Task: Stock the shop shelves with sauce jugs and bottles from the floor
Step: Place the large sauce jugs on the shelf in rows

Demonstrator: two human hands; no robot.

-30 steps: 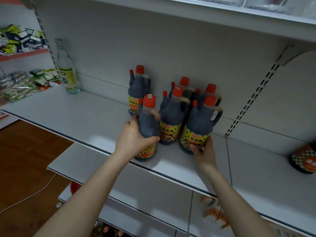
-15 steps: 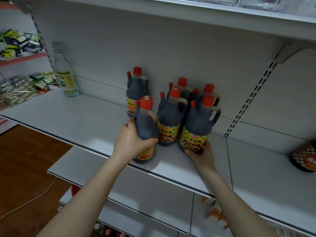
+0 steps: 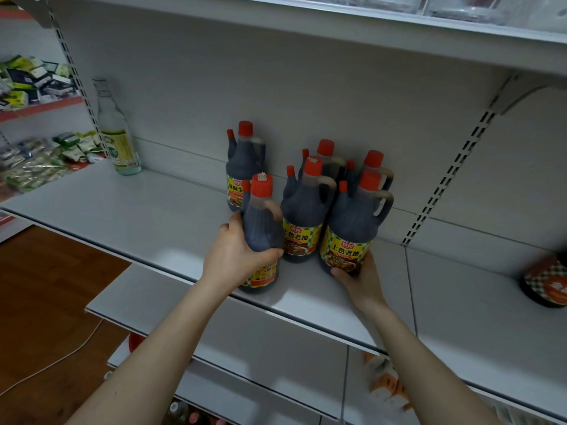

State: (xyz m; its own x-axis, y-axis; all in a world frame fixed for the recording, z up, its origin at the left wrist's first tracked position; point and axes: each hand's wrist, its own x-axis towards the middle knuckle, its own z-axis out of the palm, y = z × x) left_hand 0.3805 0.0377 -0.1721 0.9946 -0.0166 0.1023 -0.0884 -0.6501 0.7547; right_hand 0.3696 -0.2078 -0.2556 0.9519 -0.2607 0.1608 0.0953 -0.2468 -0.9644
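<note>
Several dark soy sauce jugs with red caps and yellow labels stand clustered on the white shelf. My left hand grips the front-left jug round its body, near the shelf's front edge. My right hand holds the base of the front-right jug, fingers curled under its label. A middle jug stands between them, with more jugs behind against the back panel.
A clear glass bottle with a pale label stands at the shelf's left end. A dark jar sits at the far right. Packets fill the neighbouring shelves on the left. Lower shelves jut out below; wooden floor lies left.
My right hand has slid from the jug's right side to under its front base. The left-hand jug has barely moved on the shelf.
</note>
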